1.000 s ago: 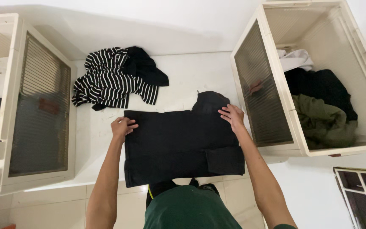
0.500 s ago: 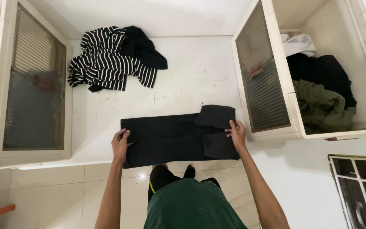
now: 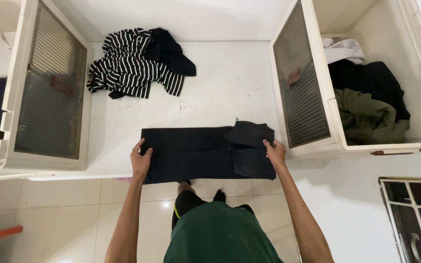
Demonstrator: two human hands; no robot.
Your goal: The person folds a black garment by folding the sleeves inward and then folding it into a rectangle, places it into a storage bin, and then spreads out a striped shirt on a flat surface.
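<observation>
A black garment point(image 3: 196, 153), folded into a long flat strip, lies along the near edge of a white table point(image 3: 220, 83). My left hand point(image 3: 141, 159) presses on its left end, fingers spread flat. My right hand point(image 3: 275, 152) rests on its right end, beside a folded-over flap. Neither hand lifts the cloth.
A black-and-white striped top with a dark piece on it point(image 3: 137, 63) lies crumpled at the table's far left. A cream bin point(image 3: 317, 97) at the right holds white, black and olive clothes. Another cream bin point(image 3: 49, 97) stands at the left. Tiled floor lies below.
The garment has gone from a wide rectangle to a narrower strip, its far half folded toward me. Both hands came down to the strip's ends near the table edge.
</observation>
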